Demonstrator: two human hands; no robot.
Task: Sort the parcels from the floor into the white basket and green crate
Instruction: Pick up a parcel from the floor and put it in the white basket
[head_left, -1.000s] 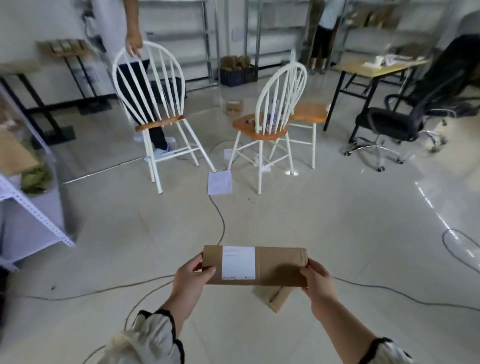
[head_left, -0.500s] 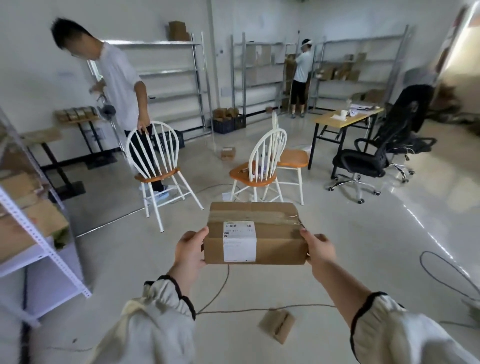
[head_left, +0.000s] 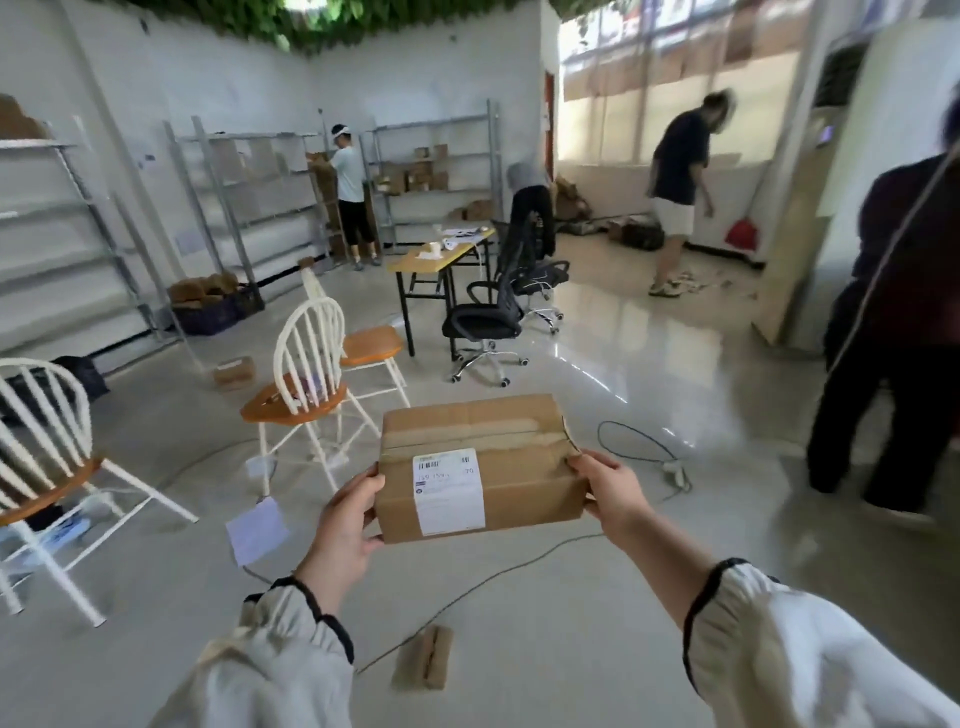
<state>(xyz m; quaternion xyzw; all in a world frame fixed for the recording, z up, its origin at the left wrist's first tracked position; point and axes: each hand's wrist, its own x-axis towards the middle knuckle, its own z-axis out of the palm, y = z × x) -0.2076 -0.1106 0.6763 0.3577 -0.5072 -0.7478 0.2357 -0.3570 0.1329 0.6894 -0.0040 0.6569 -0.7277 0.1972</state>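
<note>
Grips the left end of the cardboard parcel (head_left: 519, 467) with the left hand (head_left: 345, 519), thumb lying on the front face. Clasps the right end with the right hand (head_left: 610, 493), fingers curled round the edge. Holds it up off the floor, white label (head_left: 449, 491) facing the camera. Below, on the floor, a smaller parcel (head_left: 423, 657); off left, a white chair (head_left: 291, 402) with an orange seat.

The only writing stands on the white shipping label (head_left: 449, 491) stuck across the top and front of the cardboard parcel (head_left: 524, 483): a barcode at the label's top edge, beneath it a row of large digits too blurred to read surely, seemingly ending in "70", and illegible fine print.
</note>
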